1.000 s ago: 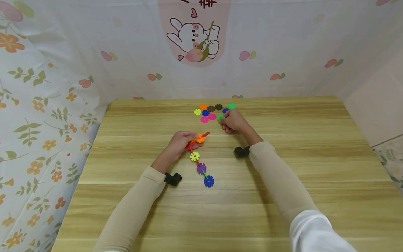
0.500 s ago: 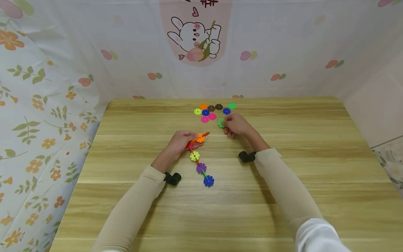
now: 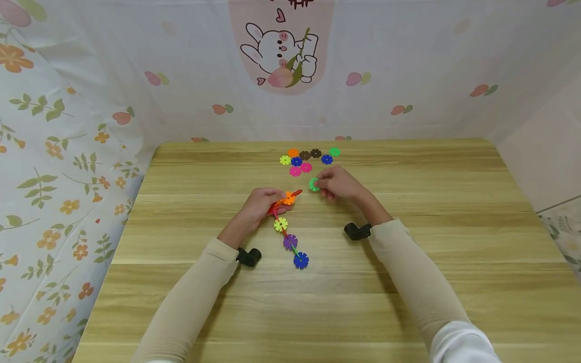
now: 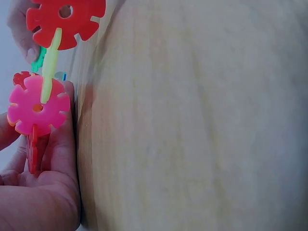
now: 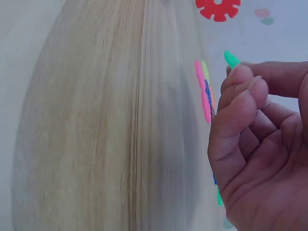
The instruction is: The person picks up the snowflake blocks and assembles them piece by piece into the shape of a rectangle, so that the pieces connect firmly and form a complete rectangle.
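My left hand (image 3: 263, 205) grips one end of a chain of slotted plastic discs, where red and orange (image 3: 289, 198) pieces meet. From there the chain runs toward me through a yellow disc (image 3: 281, 224) and a purple disc (image 3: 290, 242) to a blue disc (image 3: 301, 260). A pink disc (image 4: 38, 107) shows by the left fingers in the left wrist view. With thumb and fingertips my right hand (image 3: 338, 183) pinches a green disc (image 3: 313, 184), held a short way right of the chain's red tip. Most of that disc is hidden by fingers in the right wrist view.
Loose discs lie at the back of the wooden table (image 3: 408, 302): pink (image 3: 295, 171), brown (image 3: 304, 156), blue (image 3: 327, 159), green (image 3: 335, 152) and several others. A patterned cloth (image 3: 190, 60) hangs behind the table. Each wrist wears a black camera (image 3: 357, 231).
My right hand has drawn the green disc away from the loose discs, toward me and left, nearer the chain. My left hand and the chain stay in place.
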`<action>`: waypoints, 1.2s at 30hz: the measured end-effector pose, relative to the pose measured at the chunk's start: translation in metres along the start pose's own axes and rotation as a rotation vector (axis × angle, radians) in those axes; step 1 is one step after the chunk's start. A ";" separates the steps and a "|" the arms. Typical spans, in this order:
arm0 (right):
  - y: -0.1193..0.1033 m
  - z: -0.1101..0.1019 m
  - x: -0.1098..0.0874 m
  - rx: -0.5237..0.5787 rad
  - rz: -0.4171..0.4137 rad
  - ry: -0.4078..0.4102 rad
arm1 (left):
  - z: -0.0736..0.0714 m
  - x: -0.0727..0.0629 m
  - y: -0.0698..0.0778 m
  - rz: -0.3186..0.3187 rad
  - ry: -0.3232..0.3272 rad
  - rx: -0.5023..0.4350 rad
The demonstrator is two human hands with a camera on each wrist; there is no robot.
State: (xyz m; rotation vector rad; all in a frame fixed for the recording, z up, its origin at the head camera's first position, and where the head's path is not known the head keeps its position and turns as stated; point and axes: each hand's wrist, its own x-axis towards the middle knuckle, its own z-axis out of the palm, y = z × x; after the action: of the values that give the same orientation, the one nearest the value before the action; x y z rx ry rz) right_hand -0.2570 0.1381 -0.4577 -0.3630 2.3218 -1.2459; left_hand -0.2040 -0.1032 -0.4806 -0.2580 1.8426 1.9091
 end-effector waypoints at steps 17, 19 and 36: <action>-0.005 0.012 0.006 -0.012 -0.029 -0.068 | 0.000 0.000 0.003 -0.012 0.006 0.028; -0.006 0.014 0.006 -0.021 -0.033 -0.079 | 0.000 0.000 0.003 -0.009 0.006 0.028; -0.015 0.020 0.009 0.005 -0.043 -0.115 | 0.004 -0.003 0.002 0.001 0.046 0.025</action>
State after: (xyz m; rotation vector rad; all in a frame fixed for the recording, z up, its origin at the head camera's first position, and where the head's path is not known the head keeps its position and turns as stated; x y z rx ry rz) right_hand -0.2546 0.1118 -0.4570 -0.4724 2.2241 -1.2187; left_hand -0.2020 -0.1000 -0.4769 -0.2956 1.8954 1.8941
